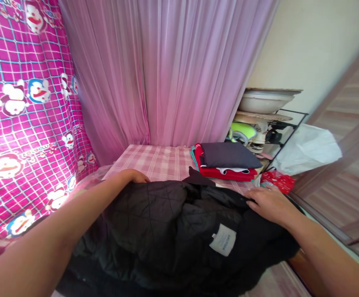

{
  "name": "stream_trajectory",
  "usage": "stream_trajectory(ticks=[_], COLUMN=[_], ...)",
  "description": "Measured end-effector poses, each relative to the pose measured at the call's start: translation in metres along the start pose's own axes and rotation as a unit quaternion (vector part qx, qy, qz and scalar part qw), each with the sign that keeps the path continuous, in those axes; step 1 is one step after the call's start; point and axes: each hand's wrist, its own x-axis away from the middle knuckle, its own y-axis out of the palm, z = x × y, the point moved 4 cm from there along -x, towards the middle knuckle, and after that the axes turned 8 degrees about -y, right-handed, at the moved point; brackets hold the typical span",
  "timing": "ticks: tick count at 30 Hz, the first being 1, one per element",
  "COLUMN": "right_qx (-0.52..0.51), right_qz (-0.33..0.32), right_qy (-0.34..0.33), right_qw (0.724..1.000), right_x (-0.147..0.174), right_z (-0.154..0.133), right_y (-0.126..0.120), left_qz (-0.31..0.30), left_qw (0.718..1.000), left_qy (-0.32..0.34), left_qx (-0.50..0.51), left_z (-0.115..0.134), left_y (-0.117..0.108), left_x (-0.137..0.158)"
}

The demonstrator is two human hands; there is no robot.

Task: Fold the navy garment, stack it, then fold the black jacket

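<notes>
A black jacket (167,231) with a quilted lining is spread in front of me, lining side up, with a white label (223,240) on its inside. My left hand (138,176) is closed on the jacket's far edge, its fingertips partly hidden behind the cloth. At the jacket's right side, my right hand (268,201) pinches the edge between thumb and fingers. A dark pointed flap of cloth (198,178) sticks up beyond the jacket's far edge.
A folded stack of clothes (229,156), dark grey over red, lies on the checked pink cloth (161,159). Behind it are a rack (291,132) with basins and shoes, and a white bag (309,148). Pink curtains (173,74) hang at the back, and a cartoon-print cloth (27,136) hangs at left.
</notes>
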Motion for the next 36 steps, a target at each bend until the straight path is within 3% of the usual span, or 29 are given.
stream_trajectory(ticks=[4,6,8,11,13,15,17,19,23,26,30,36], right_qx=[0.027,0.034,0.047,0.076,0.087,0.079,0.059,0.031,-0.020,-0.032,-0.048,-0.081], right_qz=[-0.037,-0.029,-0.011,0.050,0.131,0.221,0.273,0.268,0.153,0.100,0.109,0.149], right_qy=[-0.004,-0.007,-0.001,0.048,0.115,0.185,0.214,0.191,0.102,0.063,0.056,0.084], right_qw=[0.999,0.999,0.999,0.995,0.981,0.954,0.936,0.944,0.983,0.992,0.991,0.982], right_x=[-0.010,-0.017,-0.025,-0.036,-0.044,-0.053,-0.067,-0.087,-0.123,-0.129,-0.113,-0.059], right_z=[-0.001,0.002,0.008,0.021,0.029,0.034,0.030,0.020,-0.014,-0.037,-0.053,-0.061], right_y=[0.001,-0.002,-0.012,-0.044,-0.074,-0.101,-0.116,-0.115,-0.081,-0.049,-0.017,0.020], left_qz=[-0.071,-0.057,-0.011,0.133,0.251,0.397,0.518,0.545,0.410,0.349,0.325,0.316], left_qw=[0.997,0.998,0.999,0.990,0.967,0.910,0.835,0.801,0.861,0.883,0.900,0.915], left_qy=[-0.006,-0.009,-0.007,-0.010,-0.050,-0.114,-0.159,-0.192,-0.229,-0.244,-0.222,-0.201], left_qx=[0.011,0.019,0.032,0.049,0.019,-0.038,-0.100,-0.154,-0.194,-0.197,-0.188,-0.150], left_z=[0.008,0.004,-0.001,-0.008,-0.011,-0.012,-0.010,-0.012,-0.037,-0.062,-0.075,-0.097], left_y=[0.030,0.025,0.001,-0.064,-0.109,-0.141,-0.151,-0.139,-0.086,-0.054,-0.029,0.007], left_x=[-0.006,0.000,0.013,0.049,0.081,0.115,0.139,0.142,0.103,0.079,0.069,0.075])
